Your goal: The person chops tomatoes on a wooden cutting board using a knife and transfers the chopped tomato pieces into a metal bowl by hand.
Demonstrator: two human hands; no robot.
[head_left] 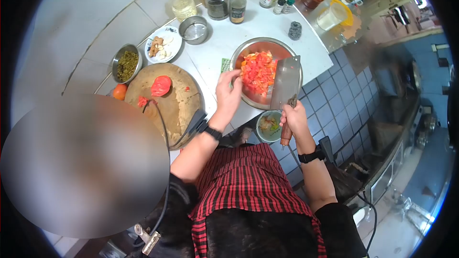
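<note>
My right hand (295, 116) is wrapped round the wooden handle of a cleaver (287, 81). Its broad blade stands over the right side of a steel bowl (249, 43). Chopped tomatoes (258, 71) are heaped in that bowl. At the bowl's left rim is my left hand (228, 91), holding nothing, its slightly bent fingers apart and their tips close to the tomato pieces. On the round wooden chopping board (184, 102) to the left lie a piece of tomato (161, 86) and some small red scraps.
Behind the board are a plate of ginger and garlic (164, 44), a bowl of chopped greens (127, 66) and an empty steel bowl (194, 29). Bottles and jars (237, 3) line the back. A bin (269, 126) stands below the counter edge. A blurred patch covers the lower left.
</note>
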